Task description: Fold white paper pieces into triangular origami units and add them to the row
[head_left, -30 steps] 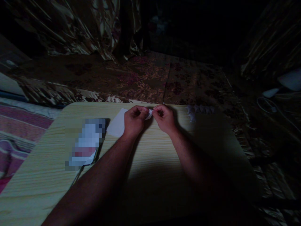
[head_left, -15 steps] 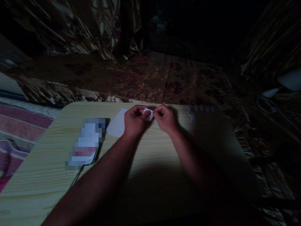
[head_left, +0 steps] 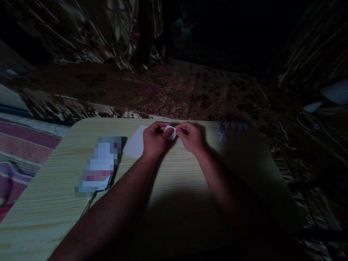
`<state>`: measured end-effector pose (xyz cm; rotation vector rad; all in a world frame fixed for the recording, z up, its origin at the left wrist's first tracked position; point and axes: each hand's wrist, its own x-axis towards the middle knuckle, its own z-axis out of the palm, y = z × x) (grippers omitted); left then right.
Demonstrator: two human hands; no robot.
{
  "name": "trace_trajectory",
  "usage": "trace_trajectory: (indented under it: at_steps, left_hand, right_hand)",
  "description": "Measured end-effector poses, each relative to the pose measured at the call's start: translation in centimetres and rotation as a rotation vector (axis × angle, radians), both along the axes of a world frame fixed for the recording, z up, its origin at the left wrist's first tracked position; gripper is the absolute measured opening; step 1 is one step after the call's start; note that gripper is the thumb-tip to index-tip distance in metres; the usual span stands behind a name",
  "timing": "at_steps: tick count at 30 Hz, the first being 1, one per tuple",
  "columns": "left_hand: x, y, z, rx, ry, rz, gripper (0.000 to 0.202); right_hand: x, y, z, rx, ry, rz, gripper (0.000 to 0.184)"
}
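Both hands meet near the far edge of a light wooden table (head_left: 176, 188). My left hand (head_left: 154, 139) and my right hand (head_left: 190, 137) each pinch a small folded piece of white paper (head_left: 171, 132) between fingertips, just above the tabletop. A flat white paper sheet (head_left: 134, 146) lies on the table, partly under my left hand. The fingers of both hands are curled closed around the small paper.
A blurred rectangular object (head_left: 100, 165) lies on the table to the left. Several small folded white paper pieces (head_left: 231, 127) sit in a row at the far right edge. Dark patterned fabric (head_left: 163, 90) covers the floor beyond; a striped cloth (head_left: 21, 152) is at left.
The small paper between my fingertips has turned slightly and shows more of its white face. Both hands stay in nearly the same place.
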<state>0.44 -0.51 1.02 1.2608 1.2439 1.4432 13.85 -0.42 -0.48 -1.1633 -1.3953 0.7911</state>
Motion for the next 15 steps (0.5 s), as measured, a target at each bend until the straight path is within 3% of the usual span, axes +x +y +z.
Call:
trace_trajectory:
  at_steps: [15]
  left_hand:
    - [0.05, 0.01, -0.11, 0.008, 0.021, 0.013, 0.025]
  right_hand:
    - [-0.18, -0.16, 0.25, 0.017, 0.024, -0.001, 0.013]
